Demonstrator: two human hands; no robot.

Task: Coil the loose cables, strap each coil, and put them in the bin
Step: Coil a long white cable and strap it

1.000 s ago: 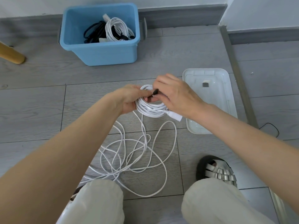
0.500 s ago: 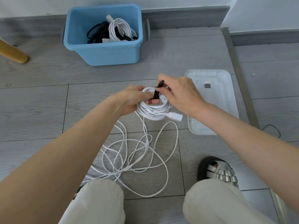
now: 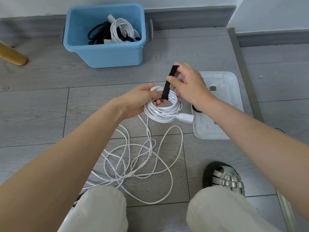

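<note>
My left hand [image 3: 139, 100] grips a coil of white cable [image 3: 163, 111] above the floor, thumb on its top edge. A white plug [image 3: 185, 118] sticks out of the coil to the right. My right hand [image 3: 189, 84] pinches a black strap [image 3: 168, 82] and holds it stretched upward from the coil's top. Below the coil, the loose white cable [image 3: 138, 158] lies tangled on the floor between my knees. The blue bin [image 3: 107, 52] stands at the back and holds a white coil [image 3: 121, 30] and a black coil [image 3: 98, 33].
A clear plastic lid [image 3: 232, 91] lies on the floor right of my hands, with another dark strap partly hidden under my right wrist. A wooden leg [image 3: 11, 54] enters from the left. My sandalled foot [image 3: 224, 178] rests at lower right. A metal floor strip [image 3: 242, 64] runs along the right.
My right hand has lifted and pulled the black strap out straight above the coil. The left hand keeps hold of the coil. The camera has tilted slightly.
</note>
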